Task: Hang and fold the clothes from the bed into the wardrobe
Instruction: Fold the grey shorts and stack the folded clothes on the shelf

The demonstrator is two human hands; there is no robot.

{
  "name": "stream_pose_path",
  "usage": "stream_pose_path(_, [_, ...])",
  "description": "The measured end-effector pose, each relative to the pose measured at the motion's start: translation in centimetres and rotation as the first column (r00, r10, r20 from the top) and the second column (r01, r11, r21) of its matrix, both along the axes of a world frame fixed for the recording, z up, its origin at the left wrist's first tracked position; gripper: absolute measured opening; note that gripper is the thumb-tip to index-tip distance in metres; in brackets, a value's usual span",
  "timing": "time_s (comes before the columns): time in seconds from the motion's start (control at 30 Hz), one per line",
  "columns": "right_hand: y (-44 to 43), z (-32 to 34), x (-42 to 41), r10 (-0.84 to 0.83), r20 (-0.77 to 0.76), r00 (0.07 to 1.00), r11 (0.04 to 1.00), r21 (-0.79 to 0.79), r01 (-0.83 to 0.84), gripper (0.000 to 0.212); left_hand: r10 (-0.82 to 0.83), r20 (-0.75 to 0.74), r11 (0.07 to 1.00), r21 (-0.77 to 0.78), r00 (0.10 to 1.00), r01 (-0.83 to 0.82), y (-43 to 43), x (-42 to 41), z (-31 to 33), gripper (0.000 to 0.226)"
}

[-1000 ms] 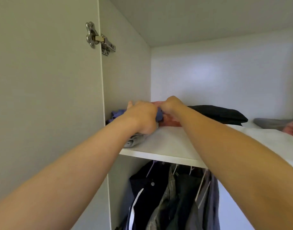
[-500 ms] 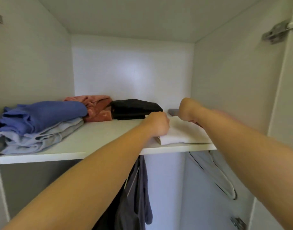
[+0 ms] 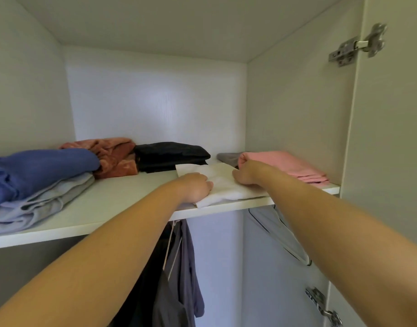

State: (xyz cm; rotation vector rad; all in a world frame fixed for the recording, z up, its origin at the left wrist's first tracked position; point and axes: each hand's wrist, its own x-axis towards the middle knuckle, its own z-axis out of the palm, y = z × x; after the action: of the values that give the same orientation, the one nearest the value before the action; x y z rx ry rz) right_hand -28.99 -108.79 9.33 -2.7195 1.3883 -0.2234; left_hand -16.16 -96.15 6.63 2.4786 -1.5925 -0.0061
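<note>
A folded white garment (image 3: 223,182) lies on the wardrobe's upper shelf (image 3: 122,204), its front edge at the shelf's lip. My left hand (image 3: 198,188) holds its left front side with curled fingers. My right hand (image 3: 246,172) grips its right edge, knuckles up, just beside a folded pink garment (image 3: 294,166). Both forearms reach up from below. The fingertips are hidden under the hands.
On the shelf lie a blue garment (image 3: 42,166) over a pale grey one (image 3: 44,204), a rust velvet piece (image 3: 115,156), a black fold (image 3: 169,154) and a grey fold (image 3: 227,157). Below hang dark clothes (image 3: 179,267) and an empty hanger (image 3: 285,237). The open door (image 3: 391,161) stands right.
My view swung from the shelf's left end to its right part. Both hands left the blue garment and now hold the white one, which has slid further back on the shelf.
</note>
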Motion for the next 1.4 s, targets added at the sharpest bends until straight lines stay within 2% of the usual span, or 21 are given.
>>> stream_pose_path(0.07, [0.2, 0.1, 0.1, 0.004, -0.01, 1.0, 1.0, 0.004, -0.004, 0.064, 0.022, -0.005, 0.999, 0.025, 1.0, -0.022, 0.7, 0.0, 0.2, 0.054])
stream_pose_path(0.1, [0.7, 0.2, -0.2, 0.014, -0.018, 1.0, 1.0, -0.004, -0.014, 0.056, 0.039, -0.013, 0.998, 0.046, 0.999, -0.038, 1.0, 0.2, 0.4, 0.054])
stream_pose_path(0.17, [0.8, 0.4, -0.9, 0.049, 0.036, 0.998, 0.999, -0.006, -0.049, 0.027, 0.075, 0.007, 0.992, 0.105, 0.997, -0.075, 1.5, 0.7, 1.1, 0.052])
stream_pose_path(0.27, [0.8, 1.9, -2.3, 0.026, 0.126, 0.992, 0.991, -0.136, -0.009, 0.028, 0.131, 0.055, 0.976, 0.17, 0.99, -0.139, 2.0, 0.9, 2.2, 0.038])
stream_pose_path(0.37, [-0.3, 2.9, -4.0, -0.075, 0.148, 0.986, 0.974, -0.203, 0.105, 0.033, 0.144, 0.02, 0.985, 0.094, 0.989, -0.146, 1.5, -2.0, 3.3, 0.019])
stream_pose_path(0.5, [-0.2, 3.4, -7.4, -0.13, 0.136, 0.982, 0.978, -0.144, 0.149, 0.022, -0.007, 0.028, 0.999, -0.04, 1.0, 0.008, -1.5, -7.1, 3.7, 0.04])
stream_pose_path(0.57, [-0.6, 2.7, -8.8, -0.096, 0.118, 0.988, 0.993, -0.061, 0.104, 0.033, -0.065, -0.015, 0.998, -0.004, 0.998, 0.065, -3.0, -8.5, 3.3, 0.047])
stream_pose_path(0.7, [-3.6, 0.3, -9.2, -0.083, 0.024, 0.996, 0.997, -0.003, 0.083, 0.052, -0.036, -0.026, 0.994, 0.103, 0.999, 0.038, -4.2, -8.1, 2.1, 0.062])
stream_pose_path(0.83, [-2.7, -0.4, -7.6, -0.039, -0.03, 0.999, 0.994, -0.1, 0.036, 0.059, 0.06, -0.058, 0.99, 0.128, 0.997, -0.052, -3.7, -5.5, 1.9, 0.062])
stream_pose_path(0.9, [-1.6, 0.0, -6.5, 0.042, -0.049, 0.998, 0.996, -0.079, -0.046, 0.06, 0.119, -0.089, 0.986, 0.129, 0.989, -0.107, -3.2, -4.4, 2.4, 0.057])
stream_pose_path(1.0, [-1.9, 1.1, -5.3, 0.138, 0.088, 0.987, 0.99, -0.038, -0.135, 0.046, 0.155, -0.263, 0.988, 0.024, 0.952, -0.154, -2.8, -4.4, 3.5, 0.041])
stream_pose_path(1.1, [-3.7, 2.5, -5.7, 0.014, 0.289, 0.957, 0.997, -0.075, 0.008, 0.045, 0.161, -0.253, 0.96, -0.184, 0.954, -0.21, -3.9, -5.7, 4.5, 0.039])
stream_pose_path(1.2, [-5.7, 2.3, -6.4, -0.174, 0.308, 0.935, 0.984, 0.01, 0.18, 0.049, 0.17, -0.372, 0.922, -0.268, 0.912, -0.281, -6.0, -5.9, 4.9, 0.046])
stream_pose_path(1.27, [-6.3, 1.8, -6.4, -0.188, 0.289, 0.939, 0.977, 0.156, 0.148, 0.053, 0.204, -0.422, 0.936, -0.18, 0.883, -0.302, -6.8, -6.2, 5.1, 0.04])
stream_pose_path(1.33, [-6.9, 1.1, -6.2, -0.196, 0.308, 0.931, 0.947, 0.308, 0.097, 0.05, 0.236, -0.395, 0.956, -0.069, 0.888, -0.284, -7.2, -6.8, 5.4, 0.039])
stream_pose_path(1.4, [-7.5, 0.8, -6.1, -0.194, 0.313, 0.93, 0.929, 0.362, 0.072, 0.047, 0.229, -0.34, 0.972, 0.03, 0.912, -0.233, -7.4, -7.6, 5.5, 0.037])
